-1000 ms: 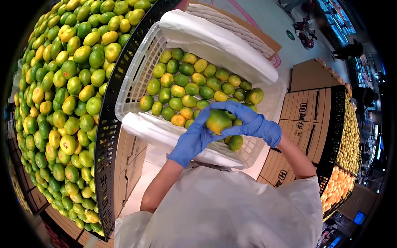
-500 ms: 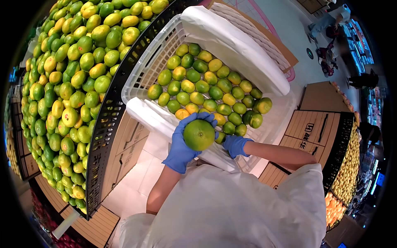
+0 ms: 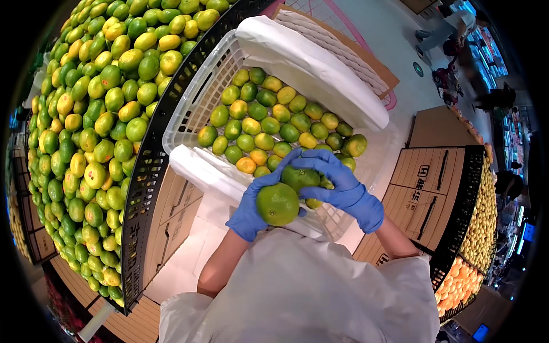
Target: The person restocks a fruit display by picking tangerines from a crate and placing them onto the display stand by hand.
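My left hand (image 3: 250, 207), in a blue glove, is closed around a large green mandarin (image 3: 278, 204) in front of my chest. Beside it, my right hand (image 3: 345, 186), gloved alike, curls its fingers over a second green mandarin (image 3: 298, 178), which also touches the left fingers. Part of a yellowish fruit (image 3: 313, 203) shows below the right fingers; what bears it is hidden. Just beyond both hands stands a white plastic basket (image 3: 182, 123) with rows of green and yellow mandarins (image 3: 270, 127) on its bottom.
White padded liners (image 3: 311, 71) fold over the basket's sides. On the left, a black perforated rail (image 3: 150, 154) borders a heaped mandarin display (image 3: 94, 146). A brown crate-like stand (image 3: 420, 191) is at the right, with yellow fruit (image 3: 479, 220) behind. A person (image 3: 452, 28) is in the far aisle.
My right hand has come up from the basket's near right corner to beside my left hand, with a green mandarin under its fingers. The left hand still holds its mandarin, slightly lower.
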Demonstrator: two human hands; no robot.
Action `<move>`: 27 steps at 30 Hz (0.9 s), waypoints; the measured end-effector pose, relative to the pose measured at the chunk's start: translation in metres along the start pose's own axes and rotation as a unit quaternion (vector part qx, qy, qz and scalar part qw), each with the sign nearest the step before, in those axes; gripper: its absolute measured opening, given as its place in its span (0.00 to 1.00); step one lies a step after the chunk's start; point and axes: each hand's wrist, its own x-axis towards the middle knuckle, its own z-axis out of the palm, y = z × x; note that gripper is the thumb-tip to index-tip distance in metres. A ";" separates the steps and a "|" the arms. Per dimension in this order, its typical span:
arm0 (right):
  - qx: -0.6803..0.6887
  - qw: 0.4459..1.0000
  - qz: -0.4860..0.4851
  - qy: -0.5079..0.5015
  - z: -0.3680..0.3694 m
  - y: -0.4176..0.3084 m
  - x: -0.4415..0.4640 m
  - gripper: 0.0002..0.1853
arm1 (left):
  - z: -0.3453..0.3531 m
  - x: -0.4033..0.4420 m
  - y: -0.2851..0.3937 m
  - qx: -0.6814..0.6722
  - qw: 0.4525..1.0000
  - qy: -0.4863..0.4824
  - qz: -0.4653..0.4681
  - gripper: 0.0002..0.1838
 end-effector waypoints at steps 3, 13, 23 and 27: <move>0.114 0.986 0.070 0.097 -0.028 0.013 0.003 0.26 | -0.007 0.001 0.003 0.023 1.000 -0.008 0.005 0.38; -0.679 0.651 0.067 -0.333 0.028 0.157 -0.024 0.13 | -0.003 -0.016 0.014 0.032 0.997 0.006 0.073 0.36; -0.183 0.914 0.246 -0.266 -0.012 0.117 0.016 0.14 | -0.007 -0.050 0.011 0.012 0.986 -0.022 0.167 0.35; 0.503 0.808 0.293 -0.097 -0.006 0.083 0.034 0.13 | -0.004 -0.067 0.007 -0.014 0.972 -0.033 0.232 0.35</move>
